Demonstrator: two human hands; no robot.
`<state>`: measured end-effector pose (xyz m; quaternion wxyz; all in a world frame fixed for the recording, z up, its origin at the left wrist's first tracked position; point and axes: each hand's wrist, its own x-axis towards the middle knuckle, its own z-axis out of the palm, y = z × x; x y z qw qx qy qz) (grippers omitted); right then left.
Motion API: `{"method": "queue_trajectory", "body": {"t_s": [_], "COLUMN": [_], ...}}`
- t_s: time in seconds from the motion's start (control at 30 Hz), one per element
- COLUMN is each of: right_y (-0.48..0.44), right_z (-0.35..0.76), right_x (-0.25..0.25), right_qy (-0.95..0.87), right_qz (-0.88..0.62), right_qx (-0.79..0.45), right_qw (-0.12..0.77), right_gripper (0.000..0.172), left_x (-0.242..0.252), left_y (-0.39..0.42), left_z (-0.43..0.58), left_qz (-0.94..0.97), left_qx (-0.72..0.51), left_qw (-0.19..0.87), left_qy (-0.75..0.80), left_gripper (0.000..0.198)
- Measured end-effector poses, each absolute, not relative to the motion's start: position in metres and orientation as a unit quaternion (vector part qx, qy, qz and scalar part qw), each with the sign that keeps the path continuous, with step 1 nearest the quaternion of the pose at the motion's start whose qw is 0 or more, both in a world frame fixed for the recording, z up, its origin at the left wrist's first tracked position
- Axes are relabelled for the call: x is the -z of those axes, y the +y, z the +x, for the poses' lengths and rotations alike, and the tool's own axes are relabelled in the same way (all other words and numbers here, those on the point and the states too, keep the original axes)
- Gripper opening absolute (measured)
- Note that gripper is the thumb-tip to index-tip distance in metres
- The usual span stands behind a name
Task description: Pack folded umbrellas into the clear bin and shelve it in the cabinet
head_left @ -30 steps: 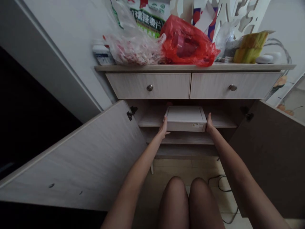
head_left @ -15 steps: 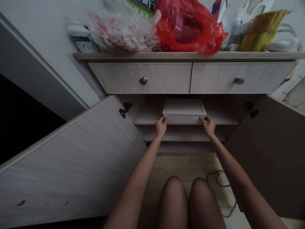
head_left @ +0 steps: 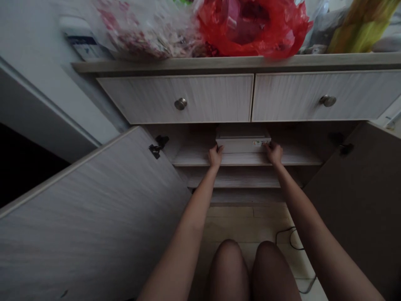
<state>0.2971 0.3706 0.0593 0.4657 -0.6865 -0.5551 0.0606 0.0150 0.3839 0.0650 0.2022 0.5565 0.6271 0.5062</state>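
A flat white box with a small label at its right front rests on the upper shelf of an open cabinet. Its back part lies in shadow under the drawers. My left hand grips the box's left front corner, thumb on the front face. At the right front corner, beside the label, my right hand holds the box the same way. The fingertips of both hands are partly hidden along the box's sides.
The left door and right door stand swung open on either side. Two drawers with knobs sit above. On top lie a red plastic bag and a clear bag. A black cable lies on the floor.
The box has slid deeper into the cabinet, both hands moving in with it. My view has come closer to the cabinet.
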Motion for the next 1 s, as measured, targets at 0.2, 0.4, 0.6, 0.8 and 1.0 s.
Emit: {"method": "queue_trajectory", "body": {"t_s": [0.2,0.4,0.6,0.8,1.0], "right_y": [0.39,0.406,0.419,0.421,0.406], "right_z": [0.295,0.295,0.295,0.296,0.297], "right_x": [-0.066,-0.065,-0.06,-0.063,-0.083], "right_qy": [-0.556,-0.563,-0.556,-0.547,-0.545], "right_qz": [-0.701,-0.7,-0.702,-0.711,-0.697], "right_qx": [-0.053,-0.05,-0.048,-0.058,-0.151], "right_qw": [0.444,0.437,0.442,0.438,0.441], "right_gripper": [0.042,0.046,0.046,0.046,0.049], "left_x": [-0.066,-0.062,-0.058,-0.055,-0.074], "left_y": [0.41,0.427,0.439,0.442,0.427], "left_z": [0.013,0.012,0.009,0.008,0.012], "left_qz": [0.568,0.558,0.556,0.544,0.522], "left_qx": [-0.485,-0.515,-0.514,-0.508,-0.514], "left_qw": [0.19,0.195,0.203,0.218,0.244], "left_qy": [0.637,0.621,0.621,0.632,0.635], "left_gripper": [0.02,0.015,0.014,0.017,0.017]}}
